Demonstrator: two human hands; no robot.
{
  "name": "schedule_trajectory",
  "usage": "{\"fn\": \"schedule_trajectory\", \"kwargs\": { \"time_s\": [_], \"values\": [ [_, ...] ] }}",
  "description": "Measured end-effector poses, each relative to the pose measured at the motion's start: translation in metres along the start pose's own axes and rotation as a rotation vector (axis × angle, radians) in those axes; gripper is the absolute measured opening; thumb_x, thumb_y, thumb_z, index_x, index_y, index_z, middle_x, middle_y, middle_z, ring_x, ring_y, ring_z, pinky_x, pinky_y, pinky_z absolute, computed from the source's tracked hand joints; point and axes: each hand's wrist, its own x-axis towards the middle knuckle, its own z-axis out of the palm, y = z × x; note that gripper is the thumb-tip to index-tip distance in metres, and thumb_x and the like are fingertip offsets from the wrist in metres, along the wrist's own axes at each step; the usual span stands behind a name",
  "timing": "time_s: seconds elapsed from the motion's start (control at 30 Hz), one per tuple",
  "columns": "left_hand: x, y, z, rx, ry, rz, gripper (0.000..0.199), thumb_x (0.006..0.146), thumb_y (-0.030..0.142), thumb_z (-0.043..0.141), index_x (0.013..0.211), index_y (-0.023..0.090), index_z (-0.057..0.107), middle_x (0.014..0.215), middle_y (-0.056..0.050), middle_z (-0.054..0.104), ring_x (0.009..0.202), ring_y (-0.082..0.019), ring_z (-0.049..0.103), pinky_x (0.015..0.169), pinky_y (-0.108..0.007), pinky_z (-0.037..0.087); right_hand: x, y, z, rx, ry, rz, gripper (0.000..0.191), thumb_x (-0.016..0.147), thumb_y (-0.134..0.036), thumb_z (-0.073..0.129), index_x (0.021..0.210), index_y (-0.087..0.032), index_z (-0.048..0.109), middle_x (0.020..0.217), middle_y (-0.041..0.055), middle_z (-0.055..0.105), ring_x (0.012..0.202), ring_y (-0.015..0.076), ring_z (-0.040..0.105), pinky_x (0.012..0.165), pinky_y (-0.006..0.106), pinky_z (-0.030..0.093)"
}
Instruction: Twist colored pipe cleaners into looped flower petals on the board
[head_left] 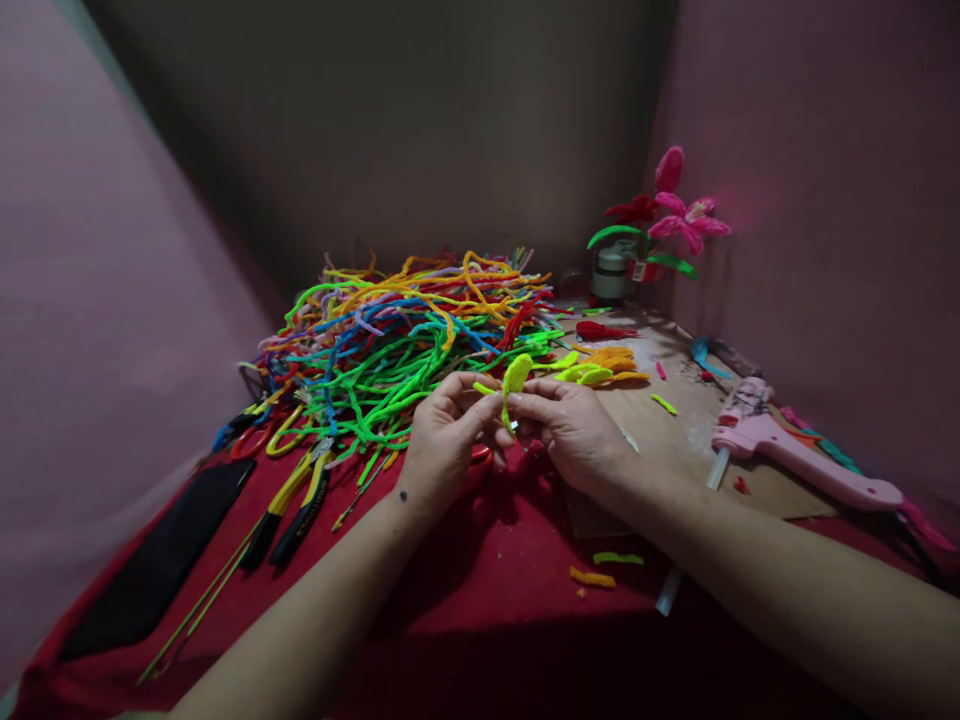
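Observation:
Both hands meet at the middle of the view, above the red cloth. My left hand pinches a yellow-green fuzzy petal shape near its lower end, thumb and forefinger together. From the other side, my right hand grips the same piece with thumb and forefinger. The petal's rounded part stands upright above the fingertips, and a short stem end hangs below them. Just behind my right hand lie more yellow-green petals and a bunch of orange ones.
Behind the hands is a heap of coloured pipe cleaners. Yellow-black pliers and a black flat object lie left. A pink glue gun rests on a board at right; fuzzy flowers stand behind.

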Motion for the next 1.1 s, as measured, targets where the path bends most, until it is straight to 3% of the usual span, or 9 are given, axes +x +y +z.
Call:
{"fn": "schedule_trajectory", "kwargs": {
  "time_s": [0.3, 0.5, 0.63, 0.8, 1.1],
  "values": [
    [0.001, 0.000, -0.002, -0.030, -0.043, -0.067, 0.018, 0.074, 0.028, 0.061, 0.082, 0.018, 0.049, 0.049, 0.003, 0.058, 0.037, -0.011, 0.052, 0.036, -0.021, 0.043, -0.003, -0.004, 0.003, -0.095, -0.011, -0.016, 0.018, 0.068, -0.031, 0.064, 0.068, -0.014, 0.057, 0.056, -0.0031, 0.051, 0.050, 0.0072, 0.041, 0.051, 0.024, 0.030],
    [0.007, 0.011, -0.017, 0.068, 0.034, -0.099, 0.028, 0.066, 0.026, 0.070, 0.090, 0.014, 0.063, 0.076, -0.002, 0.064, 0.054, -0.007, 0.055, 0.048, -0.016, 0.042, -0.006, -0.009, 0.005, -0.282, -0.021, -0.004, 0.022, 0.067, -0.029, 0.063, 0.054, -0.014, 0.052, 0.052, -0.0037, 0.048, 0.050, 0.0070, 0.039, 0.051, 0.024, 0.029],
    [0.009, 0.014, -0.024, 0.005, -0.099, -0.253, 0.035, 0.061, 0.022, 0.072, 0.094, 0.013, 0.066, 0.080, -0.005, 0.066, 0.066, -0.013, 0.060, 0.063, -0.024, 0.047, -0.007, -0.009, 0.005, -0.305, -0.134, 0.141, 0.020, 0.064, -0.024, 0.063, 0.051, -0.015, 0.050, 0.046, -0.0043, 0.045, 0.043, 0.0062, 0.036, 0.047, 0.024, 0.026],
    [0.008, 0.014, -0.027, -0.038, -0.240, -0.317, 0.025, 0.059, 0.018, 0.072, 0.083, 0.012, 0.068, 0.075, -0.004, 0.065, 0.063, -0.013, 0.059, 0.063, -0.025, 0.046, -0.006, -0.008, 0.003, -0.276, -0.238, 0.228, 0.013, 0.061, -0.017, 0.061, 0.053, -0.014, 0.051, 0.046, -0.0049, 0.044, 0.043, 0.0051, 0.032, 0.046, 0.024, 0.023],
    [0.007, 0.012, -0.022, 0.109, -0.116, -0.229, 0.011, 0.062, 0.023, 0.069, 0.066, 0.013, 0.066, 0.060, -0.001, 0.061, 0.050, -0.008, 0.050, 0.050, -0.020, 0.039, -0.007, -0.004, 0.002, -0.146, -0.243, 0.293, 0.011, 0.058, -0.017, 0.065, 0.056, -0.013, 0.055, 0.049, -0.0040, 0.046, 0.044, 0.0055, 0.033, 0.046, 0.024, 0.022]
  ]
}}
